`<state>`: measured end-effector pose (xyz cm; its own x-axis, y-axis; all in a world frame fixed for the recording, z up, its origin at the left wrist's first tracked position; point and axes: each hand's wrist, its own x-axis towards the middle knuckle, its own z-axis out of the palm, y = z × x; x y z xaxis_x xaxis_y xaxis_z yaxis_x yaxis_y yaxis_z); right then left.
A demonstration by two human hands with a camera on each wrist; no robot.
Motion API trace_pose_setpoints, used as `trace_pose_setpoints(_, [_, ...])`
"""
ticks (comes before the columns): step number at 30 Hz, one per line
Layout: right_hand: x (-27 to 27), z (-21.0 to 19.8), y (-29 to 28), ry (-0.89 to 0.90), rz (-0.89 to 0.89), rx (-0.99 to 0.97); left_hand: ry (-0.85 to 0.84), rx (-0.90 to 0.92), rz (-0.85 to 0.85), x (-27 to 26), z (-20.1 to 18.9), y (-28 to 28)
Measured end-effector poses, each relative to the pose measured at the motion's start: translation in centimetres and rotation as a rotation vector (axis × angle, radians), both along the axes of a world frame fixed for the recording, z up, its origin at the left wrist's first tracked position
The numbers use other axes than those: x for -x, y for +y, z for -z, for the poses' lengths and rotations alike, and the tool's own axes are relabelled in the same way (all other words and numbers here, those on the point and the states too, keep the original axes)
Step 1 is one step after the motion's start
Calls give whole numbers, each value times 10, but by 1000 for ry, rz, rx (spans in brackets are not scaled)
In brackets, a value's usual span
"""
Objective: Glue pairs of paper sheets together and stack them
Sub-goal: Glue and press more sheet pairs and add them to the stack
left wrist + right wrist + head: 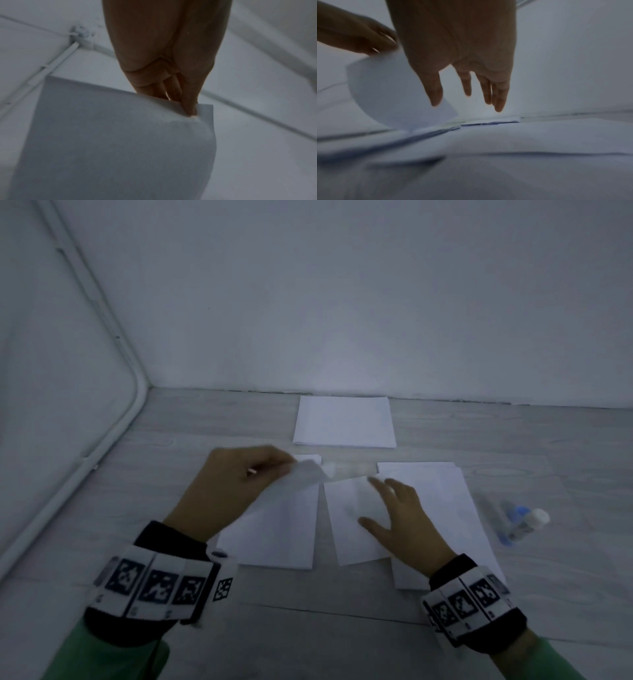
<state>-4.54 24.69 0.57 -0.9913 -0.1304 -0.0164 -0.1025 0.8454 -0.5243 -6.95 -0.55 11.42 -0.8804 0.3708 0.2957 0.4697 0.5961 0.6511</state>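
Observation:
My left hand (239,484) pinches the far corner of a white paper sheet (284,529) and lifts it so that the sheet curls up off the floor; the left wrist view shows the thumb (189,108) pressed on the sheet's (120,142) corner. A second white sheet (352,525) lies just to the right. My right hand (397,515) hovers over that sheet with fingers (467,86) spread and holds nothing. The lifted sheet (393,94) curls beside it. A stack of sheets (344,422) lies farther back near the wall.
More white sheets (455,508) lie under and right of my right hand. A glue bottle (524,525) with a white cap and blue label lies on the grey floor at the right. A white wall stands behind, and a white pipe (113,446) runs along the left.

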Motion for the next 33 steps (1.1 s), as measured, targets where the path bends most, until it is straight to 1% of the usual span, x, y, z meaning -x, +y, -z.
trace_pose_setpoints(2, [6, -13, 6, -34, 142, 335, 21, -168, 45, -4, -28, 10])
trace_pose_setpoints(3, [9, -20, 11, -74, 196, 507, 1, -300, 54, -5, -39, 14])
trace_pose_setpoints(5, [14, -30, 23, -147, 219, 803, -58, -571, 36, 0, -48, 21])
trace_pose_setpoints(6, [15, -33, 31, -176, 207, 926, -94, -655, 0, 5, -48, 24])
trace_pose_setpoints(8, [14, -36, 45, -181, 208, 1110, -170, -735, -103, 16, -34, 31])
trace_pose_setpoints(10, [12, -34, 59, -178, 274, 1194, -284, -729, -207, 25, -11, 38])
trace_pose_setpoints(11, [10, -31, 66, -179, 322, 1201, -386, -711, -236, 28, 2, 42])
trace_pose_setpoints(13, [8, -23, 77, -197, 411, 1183, -600, -668, -258, 29, 29, 51])
trace_pose_setpoints(14, [7, -19, 83, -212, 453, 1160, -662, -633, -275, 28, 42, 54])
trace_pose_setpoints(16, [7, -13, 91, -245, 495, 1031, -700, -536, -331, 27, 65, 61])
trace_pose_setpoints(18, [9, -6, 97, -261, 516, 868, -752, -493, -370, 27, 85, 68])
trace_pose_setpoints(21, [14, 3, 105, -181, 590, 657, -838, -461, -381, 26, 102, 74])
trace_pose_setpoints(24, [17, 4, 111, -96, 641, 529, -805, -428, -390, 27, 110, 77])
trace_pose_setpoints(27, [19, 4, 115, -36, 640, 374, -732, -335, -398, 32, 115, 77])
trace_pose_setpoints(30, [20, 0, 112, -58, 600, 223, -667, -217, -369, 35, 122, 76])
trace_pose_setpoints(33, [22, -3, 109, -72, 577, 140, -599, -125, -350, 36, 127, 76])
